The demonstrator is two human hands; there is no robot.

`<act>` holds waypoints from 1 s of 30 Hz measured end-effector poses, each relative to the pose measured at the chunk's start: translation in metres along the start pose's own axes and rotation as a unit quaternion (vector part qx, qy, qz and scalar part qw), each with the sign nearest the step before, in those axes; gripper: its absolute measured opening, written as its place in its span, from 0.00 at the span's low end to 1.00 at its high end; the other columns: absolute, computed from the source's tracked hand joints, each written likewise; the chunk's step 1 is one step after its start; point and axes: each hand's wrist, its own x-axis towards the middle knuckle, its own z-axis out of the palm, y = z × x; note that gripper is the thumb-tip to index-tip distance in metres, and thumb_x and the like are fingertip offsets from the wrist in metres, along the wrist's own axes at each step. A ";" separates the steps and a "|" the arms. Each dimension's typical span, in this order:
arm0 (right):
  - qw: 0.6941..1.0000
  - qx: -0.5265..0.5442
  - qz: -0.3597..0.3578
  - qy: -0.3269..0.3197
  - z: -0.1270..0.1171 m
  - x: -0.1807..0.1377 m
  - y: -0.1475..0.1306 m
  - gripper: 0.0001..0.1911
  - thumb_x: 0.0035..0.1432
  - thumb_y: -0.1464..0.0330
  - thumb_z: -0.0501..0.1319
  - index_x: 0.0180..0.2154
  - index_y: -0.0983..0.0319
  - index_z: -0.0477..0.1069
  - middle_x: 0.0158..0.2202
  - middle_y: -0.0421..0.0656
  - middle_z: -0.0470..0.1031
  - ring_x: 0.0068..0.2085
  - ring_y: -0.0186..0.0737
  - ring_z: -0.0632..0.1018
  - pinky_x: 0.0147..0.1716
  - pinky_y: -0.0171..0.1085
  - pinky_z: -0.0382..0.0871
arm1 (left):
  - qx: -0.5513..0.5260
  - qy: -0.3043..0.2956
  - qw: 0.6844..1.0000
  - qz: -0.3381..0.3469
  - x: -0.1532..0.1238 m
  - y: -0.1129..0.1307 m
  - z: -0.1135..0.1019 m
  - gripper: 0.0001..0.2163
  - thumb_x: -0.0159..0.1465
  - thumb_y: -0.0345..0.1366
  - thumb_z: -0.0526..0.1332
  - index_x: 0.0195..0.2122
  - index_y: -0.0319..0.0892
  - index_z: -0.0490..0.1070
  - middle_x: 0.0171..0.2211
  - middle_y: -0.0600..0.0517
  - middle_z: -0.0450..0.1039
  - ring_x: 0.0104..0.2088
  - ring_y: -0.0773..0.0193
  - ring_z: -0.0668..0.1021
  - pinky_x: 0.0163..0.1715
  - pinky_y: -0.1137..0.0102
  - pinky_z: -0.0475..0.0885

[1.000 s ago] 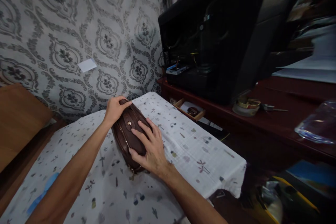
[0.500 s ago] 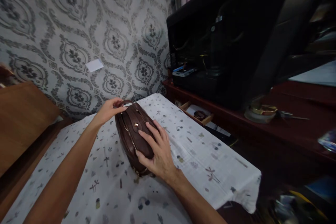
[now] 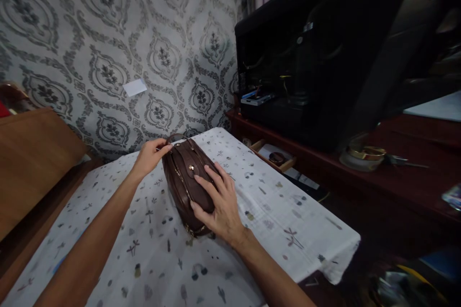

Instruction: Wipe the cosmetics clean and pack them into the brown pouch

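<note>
A dark brown leather handbag lies on the cloth-covered surface, its gold zippers and round gold stud facing up. At its far left end, my left hand is closed, with thumb and fingers pinching the edge near a zipper end. Whether a zipper pull is between those fingertips I cannot tell. My right hand clasps the top of the bag nearer to me, thumb along the near zipper and fingers spread across the panel. The bag's handle arches up beyond my left fingertips.
A patterned white cloth covers the surface. Wooden furniture stands left. On the right are a large black screen, an open drawer with a dark round object, and a round container on a red-brown shelf. Patterned wallpaper is behind.
The view has shifted slightly, so the scene sits a little further right. Both hands stay on the handbag in nearly the same places. More of the handle's arch shows.
</note>
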 end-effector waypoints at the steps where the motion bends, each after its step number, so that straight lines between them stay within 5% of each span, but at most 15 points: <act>1: 1.000 0.000 -0.002 0.001 0.000 0.000 0.000 0.24 0.59 0.63 0.62 0.57 0.59 0.71 0.62 0.52 0.70 0.68 0.60 0.62 0.60 0.60 0.66 | 0.009 0.011 1.000 0.001 -0.002 0.002 0.000 0.16 0.59 0.52 0.59 0.27 0.42 0.70 0.24 0.55 0.68 0.28 0.63 0.69 0.31 0.69 0.62; 13: 1.000 -0.006 -0.002 0.007 0.001 0.000 -0.001 0.22 0.61 0.64 0.60 0.57 0.59 0.71 0.62 0.53 0.69 0.69 0.60 0.62 0.61 0.60 0.65 | -0.009 0.027 1.000 -0.005 -0.029 0.028 0.000 0.18 0.61 0.52 0.58 0.23 0.44 0.60 0.21 0.58 0.55 0.24 0.67 0.61 0.27 0.70 0.56; 18: 1.000 -0.001 -0.001 0.009 0.001 -0.001 -0.002 0.23 0.62 0.63 0.60 0.57 0.59 0.70 0.62 0.53 0.70 0.68 0.61 0.63 0.61 0.60 0.65 | -0.068 -0.010 0.998 -0.011 -0.016 0.028 0.002 0.14 0.61 0.49 0.59 0.34 0.43 0.67 0.28 0.56 0.67 0.30 0.64 0.71 0.32 0.71 0.64; 22: 1.000 0.006 -0.001 0.008 0.001 -0.001 -0.001 0.23 0.61 0.63 0.61 0.56 0.59 0.70 0.60 0.52 0.71 0.68 0.61 0.62 0.60 0.60 0.65 | -0.078 -0.041 0.996 -0.018 0.005 0.033 0.012 0.21 0.56 0.49 0.64 0.45 0.42 0.72 0.31 0.54 0.72 0.34 0.61 0.74 0.35 0.69 0.67; 30: 1.000 0.014 -0.001 0.010 0.001 -0.001 -0.002 0.24 0.58 0.63 0.63 0.56 0.59 0.70 0.58 0.52 0.71 0.68 0.61 0.62 0.60 0.60 0.64 | -0.107 -0.109 0.988 -0.035 0.037 0.038 0.039 0.18 0.48 0.51 0.66 0.30 0.40 0.75 0.26 0.55 0.73 0.29 0.62 0.73 0.31 0.70 0.65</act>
